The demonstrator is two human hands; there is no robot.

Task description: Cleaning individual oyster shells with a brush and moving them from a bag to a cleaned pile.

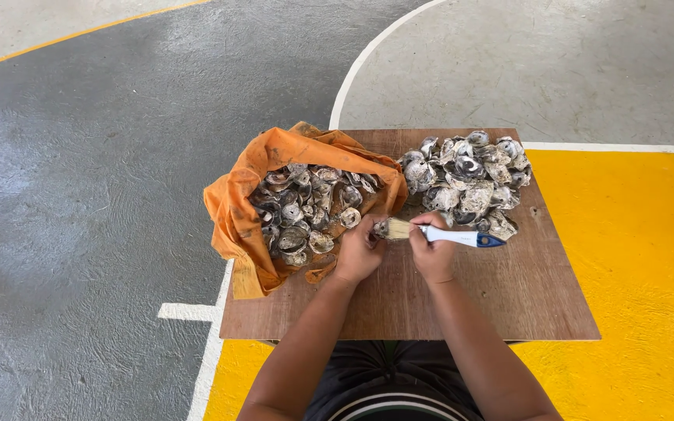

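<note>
Right hand point(433, 253) grips paintbrush point(442, 233) | bristles touch shell point(378, 228) in left hand point(358, 251)

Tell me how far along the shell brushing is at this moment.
Roughly midway, by the look of it. A heap of shells already lies loose on the wooden board, apparently done. In hand: the left hand holds one shell while the right hand works a paintbrush against it. Left: the orange bag holds a similar-sized pile of shells.
</note>
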